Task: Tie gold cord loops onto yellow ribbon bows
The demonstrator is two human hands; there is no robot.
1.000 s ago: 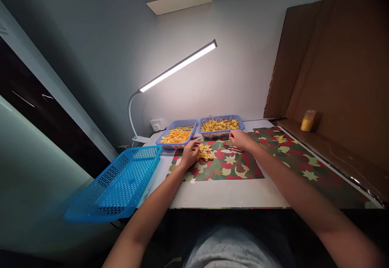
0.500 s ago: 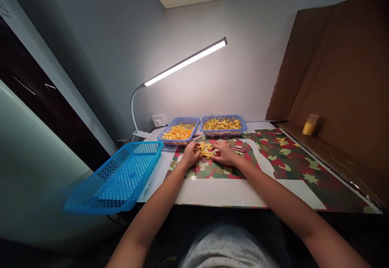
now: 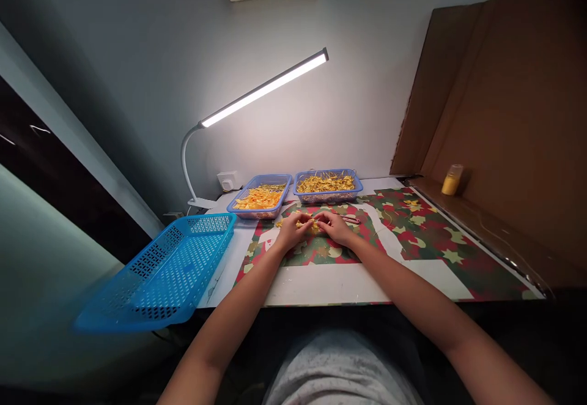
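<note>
Over the camouflage-patterned mat (image 3: 330,252), my left hand (image 3: 291,232) and my right hand (image 3: 337,229) meet with fingertips nearly touching. Between them, both sets of fingers are closed on a small shiny gold ribbon piece (image 3: 314,226). Its exact shape is mostly covered by the fingers. More gold ribbon pieces lie just behind and left of my left hand, partly hidden by it. Beyond my right hand rests a slim pink tool (image 3: 351,219), its kind unclear.
Behind the hands stand a blue-purple basket (image 3: 275,210) of yellow-gold strips and another basket (image 3: 358,188) of gold ribbon. A large blue basket (image 3: 220,258) overhangs the table's left side. A lit lamp (image 3: 266,90) arches above. A yellow-filled jar (image 3: 451,182) stands by cardboard (image 3: 490,99).
My hands have drawn together and pinched a gold piece that was among those lying between them. The camera view has shifted slightly, moving the scene leftward.
</note>
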